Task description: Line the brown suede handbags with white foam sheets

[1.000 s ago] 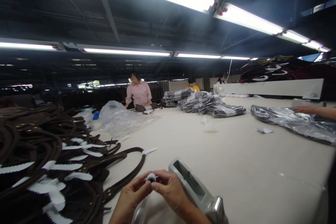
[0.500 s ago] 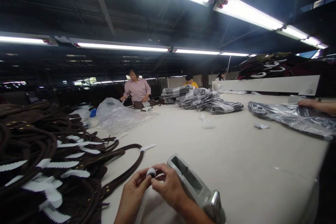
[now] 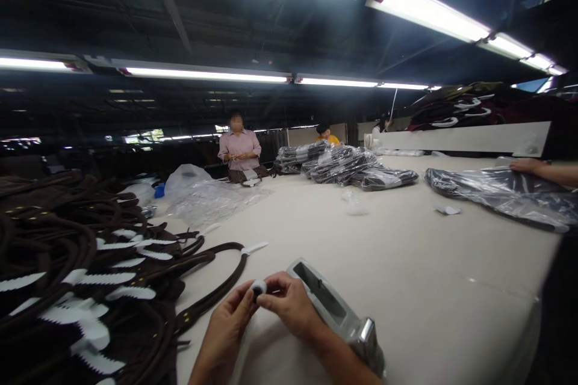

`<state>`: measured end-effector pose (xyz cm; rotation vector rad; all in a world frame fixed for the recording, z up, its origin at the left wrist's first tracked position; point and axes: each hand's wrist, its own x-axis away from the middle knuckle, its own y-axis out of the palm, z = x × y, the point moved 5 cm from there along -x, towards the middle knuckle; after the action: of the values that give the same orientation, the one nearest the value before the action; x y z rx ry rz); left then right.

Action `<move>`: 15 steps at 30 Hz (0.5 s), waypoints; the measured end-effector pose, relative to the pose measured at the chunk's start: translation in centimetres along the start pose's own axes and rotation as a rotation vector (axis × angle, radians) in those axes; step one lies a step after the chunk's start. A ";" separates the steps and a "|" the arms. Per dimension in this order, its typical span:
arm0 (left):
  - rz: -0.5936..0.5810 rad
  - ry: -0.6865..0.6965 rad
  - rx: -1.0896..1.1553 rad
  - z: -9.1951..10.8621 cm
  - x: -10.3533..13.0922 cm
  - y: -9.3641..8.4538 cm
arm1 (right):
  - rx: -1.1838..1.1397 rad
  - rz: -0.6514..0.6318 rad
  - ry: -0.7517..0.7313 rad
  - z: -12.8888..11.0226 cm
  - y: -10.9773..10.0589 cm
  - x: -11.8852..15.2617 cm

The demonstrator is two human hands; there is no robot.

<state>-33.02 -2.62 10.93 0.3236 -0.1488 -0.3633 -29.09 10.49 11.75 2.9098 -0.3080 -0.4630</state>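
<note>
Above the near part of the table, my left hand [image 3: 228, 322] and my right hand [image 3: 291, 307] pinch a small white roll with a dark centre [image 3: 258, 287] between their fingertips. A pale strip [image 3: 244, 349] runs down from near the left fingers toward the bottom edge; whether it joins the roll I cannot tell. Partly behind my right forearm rests a grey tape dispenser [image 3: 332, 307], with an open hollow at its far end and a shiny metal piece at the near one. Left of my hands lies a dark brown bag handle [image 3: 217, 295] wrapped with a white toothed strip [image 3: 255, 248].
Brown bags [image 3: 67, 246] with white strips are heaped at left. Clear plastic sheets [image 3: 212, 201] lie beyond them. Plastic-wrapped dark goods [image 3: 338, 165] are piled at the back. At right, another person's hand [image 3: 528, 166] rests on a wrapped item [image 3: 492, 192]. A co-worker [image 3: 240, 147] stands opposite.
The roll has turned slightly in my fingers, showing more of its dark centre. The co-worker opposite has brought both hands together in front of the body.
</note>
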 end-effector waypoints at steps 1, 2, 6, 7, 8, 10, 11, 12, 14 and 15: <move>0.001 -0.013 0.031 -0.1 -0.1 -0.2 | -0.029 0.001 0.017 0.1 0.0 0.0; -0.003 -0.022 0.056 -0.3 -0.3 -0.4 | -0.052 0.003 0.031 0.1 -0.1 0.0; -0.027 -0.042 0.106 -0.8 -0.8 -0.9 | -0.074 -0.011 0.042 -0.1 -0.1 0.1; -0.024 -0.042 0.108 -0.8 -0.8 -1.0 | -0.068 -0.014 0.030 -0.1 -0.1 0.1; -0.025 -0.042 0.105 -0.8 -0.7 -1.0 | -0.061 -0.018 0.014 -0.2 -0.2 0.1; -0.039 -0.030 0.083 -0.4 -0.5 -0.9 | -0.047 -0.027 -0.025 -0.3 -0.1 0.1; -0.053 -0.023 0.066 -0.2 -0.3 -0.8 | -0.037 -0.029 -0.046 -0.4 -0.1 0.1; -0.071 -0.016 0.048 -0.1 -0.2 -0.6 | -0.026 -0.033 -0.061 -0.4 -0.1 0.1; -0.075 0.008 0.027 0.1 -0.1 -0.2 | -0.013 -0.022 -0.086 -0.4 0.0 0.1; -0.062 0.026 0.024 0.1 -0.1 0.0 | -0.011 -0.009 -0.098 -0.4 0.0 0.1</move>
<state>-33.11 -2.59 11.02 0.3572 -0.1175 -0.4185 -28.84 10.55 12.09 2.8846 -0.3048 -0.6088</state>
